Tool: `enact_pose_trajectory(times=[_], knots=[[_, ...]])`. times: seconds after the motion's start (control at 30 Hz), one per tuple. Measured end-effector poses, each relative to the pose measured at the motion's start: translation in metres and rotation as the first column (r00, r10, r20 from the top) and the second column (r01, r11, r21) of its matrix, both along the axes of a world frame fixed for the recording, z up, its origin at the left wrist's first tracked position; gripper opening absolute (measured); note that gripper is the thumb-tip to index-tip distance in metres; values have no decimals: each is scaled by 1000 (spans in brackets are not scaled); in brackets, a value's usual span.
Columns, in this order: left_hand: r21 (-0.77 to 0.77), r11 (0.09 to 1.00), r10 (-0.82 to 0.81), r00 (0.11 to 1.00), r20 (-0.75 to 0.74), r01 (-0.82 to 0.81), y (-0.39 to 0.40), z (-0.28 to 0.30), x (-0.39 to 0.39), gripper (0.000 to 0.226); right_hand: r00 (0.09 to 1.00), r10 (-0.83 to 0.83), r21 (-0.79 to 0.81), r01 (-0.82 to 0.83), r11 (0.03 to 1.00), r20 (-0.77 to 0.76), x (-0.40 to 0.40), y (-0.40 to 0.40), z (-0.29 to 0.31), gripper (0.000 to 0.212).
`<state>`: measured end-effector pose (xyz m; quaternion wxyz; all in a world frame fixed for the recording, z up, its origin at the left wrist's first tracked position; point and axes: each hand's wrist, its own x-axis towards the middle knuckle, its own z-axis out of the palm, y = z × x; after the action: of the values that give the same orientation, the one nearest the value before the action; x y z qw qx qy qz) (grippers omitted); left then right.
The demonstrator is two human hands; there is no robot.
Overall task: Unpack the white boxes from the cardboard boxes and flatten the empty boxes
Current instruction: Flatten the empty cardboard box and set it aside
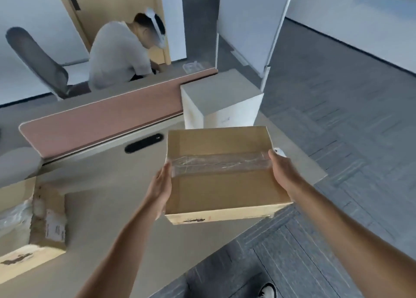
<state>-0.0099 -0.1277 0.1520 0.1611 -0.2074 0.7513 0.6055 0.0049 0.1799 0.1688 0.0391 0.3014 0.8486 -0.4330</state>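
Taped cardboard box (221,174) held between both hands over the table (108,198) corner. Left hand (161,187) flat against its left side, right hand (282,174) gripping its right edge. Opened box (33,225) well left of the left hand; white box (221,99) just beyond the hands.

We only get bits of the person here, tbh. Both forearms (126,241) are bare all the way up to the frame edge, so no sleeves, no watch, no bands, no gloves afaict. Left hand (161,188) and right hand (282,171) have no rings we can spot. Down at the bottom edge there's one shoe (268,291), white w/ black trim, partly cut off.
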Motion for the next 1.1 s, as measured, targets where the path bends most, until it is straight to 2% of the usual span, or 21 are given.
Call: enact_pose_trajectory(times=[0.13, 0.3, 0.4, 0.47, 0.67, 0.83, 1.1], knots=[[-51, 989, -146, 985, -88, 142, 107, 45, -24, 58, 985, -172, -14, 171, 985, -6, 21, 98, 39, 62], [-178, 928, -357, 916, -185, 326, 257, 82, -43, 58, 915, -398, -30, 397, 917, -71, 60, 233, 78, 57], [-152, 886, -463, 859, -219, 439, 359, 104, -45, 57, 856, -508, -85, 501, 861, -93, 92, 317, 99, 59], [-156, 857, -515, 820, -249, 491, 428, 114, -44, 56, 821, -560, -144, 545, 826, -109, 112, 370, 110, 64], [-203, 761, -649, 714, -265, 616, 606, 133, -40, 59, 718, -683, -186, 659, 729, -132, 159, 514, 123, 65], [-220, 678, -735, 642, -216, 702, 732, 143, -41, 66, 643, -752, -205, 724, 659, -144, 184, 615, 120, 55], [-211, 587, -806, 538, -247, 782, 935, 130, -108, 67, 554, -820, -265, 777, 571, -144, 148, 777, 122, 49]])
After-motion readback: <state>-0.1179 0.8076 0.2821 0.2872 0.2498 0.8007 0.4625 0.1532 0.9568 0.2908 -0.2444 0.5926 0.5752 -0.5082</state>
